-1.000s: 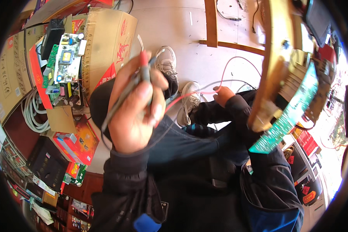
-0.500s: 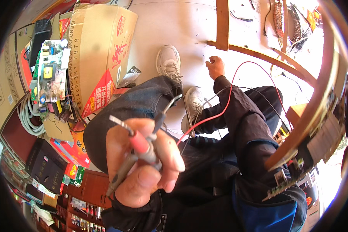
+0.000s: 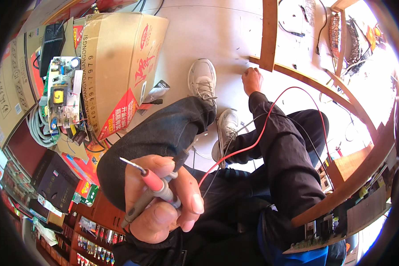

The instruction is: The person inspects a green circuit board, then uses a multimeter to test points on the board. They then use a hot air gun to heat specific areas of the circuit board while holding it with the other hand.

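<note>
Close up in the lower middle, my left hand (image 3: pixel 162 201) is closed around a pair of test probes. The red probe (image 3: pixel 152 181) points its bare metal tip up and to the left. The black probe (image 3: pixel 181 157) crosses between the fingers, its tip blurred against the trousers. A red lead (image 3: pixel 252 144) and a dark lead run off to the right. My right hand (image 3: pixel 252 81) is stretched far down, close to the floor beside the wooden frame. Its fingers are curled together; whatever they may hold is hidden.
On the left, a bare circuit board (image 3: pixel 63 95) rests over coiled grey cable (image 3: pixel 37 128), next to a large cardboard box (image 3: pixel 115 66). A wooden frame (image 3: pixel 314 82) stands at right, with another circuit board (image 3: pixel 323 235) near me. My shoes (image 3: pixel 202 79) are on the pale floor.
My right hand has turned, its curled fingers now facing the floor. My left hand keeps the probes, tilted slightly differently. The whole view has shifted a little, moving the surroundings right and down.
</note>
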`<action>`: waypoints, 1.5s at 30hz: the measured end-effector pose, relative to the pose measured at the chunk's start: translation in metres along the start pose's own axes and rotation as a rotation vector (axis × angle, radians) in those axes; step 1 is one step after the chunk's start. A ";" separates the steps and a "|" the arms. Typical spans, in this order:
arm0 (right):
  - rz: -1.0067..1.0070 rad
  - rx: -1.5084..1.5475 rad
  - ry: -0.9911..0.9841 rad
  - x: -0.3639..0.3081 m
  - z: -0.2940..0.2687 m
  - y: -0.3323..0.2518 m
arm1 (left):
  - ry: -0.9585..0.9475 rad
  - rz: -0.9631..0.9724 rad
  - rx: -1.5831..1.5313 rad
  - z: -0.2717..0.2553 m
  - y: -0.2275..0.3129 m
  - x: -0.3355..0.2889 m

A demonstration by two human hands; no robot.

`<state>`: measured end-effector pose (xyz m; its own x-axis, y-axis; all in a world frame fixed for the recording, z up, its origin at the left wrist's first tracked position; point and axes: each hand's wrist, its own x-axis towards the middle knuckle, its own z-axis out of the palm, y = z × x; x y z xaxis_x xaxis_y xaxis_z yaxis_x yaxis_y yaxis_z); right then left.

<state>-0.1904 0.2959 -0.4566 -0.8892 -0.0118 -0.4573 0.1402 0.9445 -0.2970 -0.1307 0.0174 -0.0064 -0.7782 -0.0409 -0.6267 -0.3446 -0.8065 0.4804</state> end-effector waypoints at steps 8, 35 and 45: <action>0.028 0.018 -0.028 0.000 -0.005 -0.003 | -0.012 0.001 -0.016 0.006 -0.003 0.006; -0.224 1.139 0.426 -0.323 -0.414 0.013 | -0.379 0.488 0.190 0.023 -0.051 -0.095; -0.397 0.384 0.798 -0.238 -0.481 0.050 | -0.591 0.211 0.502 0.116 -0.129 -0.145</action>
<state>-0.1813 0.5040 0.0403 -0.9163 0.0532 0.3969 -0.2274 0.7468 -0.6250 -0.0339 0.1959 0.0938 -0.9540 0.2695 -0.1314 -0.2453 -0.4495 0.8590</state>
